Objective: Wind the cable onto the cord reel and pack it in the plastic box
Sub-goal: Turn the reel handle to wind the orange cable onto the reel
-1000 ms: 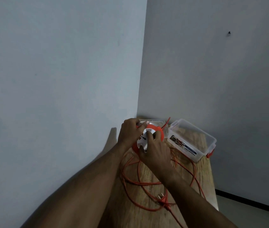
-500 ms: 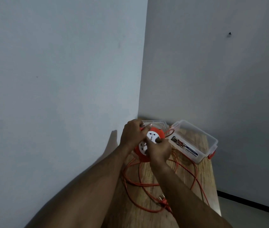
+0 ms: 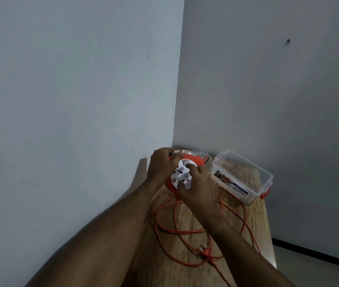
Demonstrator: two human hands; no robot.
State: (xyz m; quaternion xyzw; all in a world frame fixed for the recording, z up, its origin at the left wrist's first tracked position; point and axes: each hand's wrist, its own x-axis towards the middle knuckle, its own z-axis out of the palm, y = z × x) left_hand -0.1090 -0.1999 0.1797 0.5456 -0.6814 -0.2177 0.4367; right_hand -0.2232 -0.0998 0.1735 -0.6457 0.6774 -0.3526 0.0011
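Two bare hands met over a round cord reel at the far end of a narrow wooden table pushed into the corner of two plain grey walls. The reel was a disc of glossy orange plastic with a white face marked by small dark socket holes and raised ribs running out from the hub. The left hand gripped its far rim, fingers curled over the orange edge; the right hand lay on the white face with its fingers bent around the near side of the disc, clamped on it. Thin orange cable sprawled in loose, overlapping loops across the pale, streaked wood grain nearer the person, ending in an orange plug with two bare metal pins. Just right of the reel stood a clear rectangular plastic box with rounded corners, open at the top, an orange clip on its right end and a printed label with a dark blue band on its long side; the writing was too small to read. Behind the reel a clear lid lay flat against the wall, partly hidden. One small dark speck marked the right wall.
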